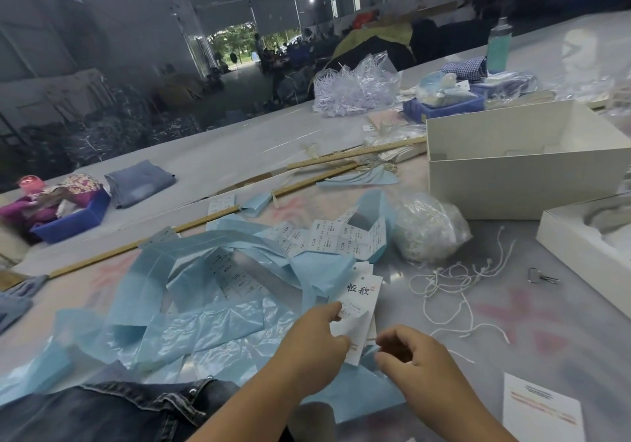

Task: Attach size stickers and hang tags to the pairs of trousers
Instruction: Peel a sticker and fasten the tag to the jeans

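Trousers [112, 411], dark denim, lie at 7 o'clock on the counter [512, 305], waistband toward the work area. Judged heavy and limp; best lifted at the waistband or a belt loop, where the cloth is stiffest.

White box [522, 168] at 2 o'clock, open. A second folded denim pair [140, 182] sits well apart at 10 o'clock.

Blue backing sheets [205, 305] sprawl across the centre, crumpled and glossy; likely slippery, and they tear if pulled. Size stickers [327, 240] remain on a strip at 12 o'clock of the hands. Peel from a corner.

Bag of strings [426, 229] at 1 o'clock; loose white strings [454, 291] lie beside it.

Hang tags [356, 308], a small stack of white card, are just above both hands. Stiff, light, prone to fanning out; hold by the edges.

Left hand [314, 349] pinches the stack's left edge between thumb and fingers. Right hand [413, 356] is curled at the stack's lower right corner; whether it actually nips a card or a string, I cannot tell.
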Motion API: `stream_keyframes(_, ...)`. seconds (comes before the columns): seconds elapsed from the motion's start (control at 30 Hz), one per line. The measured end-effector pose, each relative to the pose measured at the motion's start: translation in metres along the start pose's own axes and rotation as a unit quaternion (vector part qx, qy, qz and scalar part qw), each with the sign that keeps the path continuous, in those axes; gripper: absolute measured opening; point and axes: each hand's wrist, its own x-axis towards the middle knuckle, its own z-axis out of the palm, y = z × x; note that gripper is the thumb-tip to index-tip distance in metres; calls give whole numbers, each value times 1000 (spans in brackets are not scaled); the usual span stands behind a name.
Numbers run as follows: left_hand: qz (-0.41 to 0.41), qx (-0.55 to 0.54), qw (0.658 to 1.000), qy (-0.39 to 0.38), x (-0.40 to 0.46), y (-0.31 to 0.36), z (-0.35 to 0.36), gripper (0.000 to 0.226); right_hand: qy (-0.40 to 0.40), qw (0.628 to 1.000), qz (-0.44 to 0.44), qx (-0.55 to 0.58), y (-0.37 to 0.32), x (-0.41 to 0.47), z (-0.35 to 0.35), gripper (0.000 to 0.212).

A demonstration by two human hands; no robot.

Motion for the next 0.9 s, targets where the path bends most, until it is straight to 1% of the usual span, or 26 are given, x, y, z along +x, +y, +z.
stream_keyframes(0.13,-1,55,998,-43,2,-1,5,62,-1,1000,-4,-3,0,0,1,11)
stream_keyframes(0.3,31,194,978,-63,4,-1,13,54,-8,1000,-21,-19,-3,-1,4,11)
stream_keyframes(0.43,44,309,949,-33,7,3,20,41,-4,998,-44,-37,-7,-3,4,14)
stream_keyframes(0.6,47,383,922,-17,10,1,23,42,27,991,-60,-121,0,0,-7,12)
stream_keyframes(0.7,62,397,916,-8,11,0,23,44,83,971,-59,-215,7,12,-17,13)
stream_keyframes(0.77,83,423,902,-2,10,0,26,54,139,951,-48,-271,12,24,-26,20)
stream_keyframes(0.8,93,439,894,2,9,0,28,58,154,941,-42,-300,13,30,-30,22)
stream_keyframes(0.83,100,449,888,7,8,0,31,57,157,929,-34,-335,15,35,-32,24)
stream_keyframes(0.9,104,445,890,12,8,0,33,50,143,901,-21,-410,17,45,-34,28)
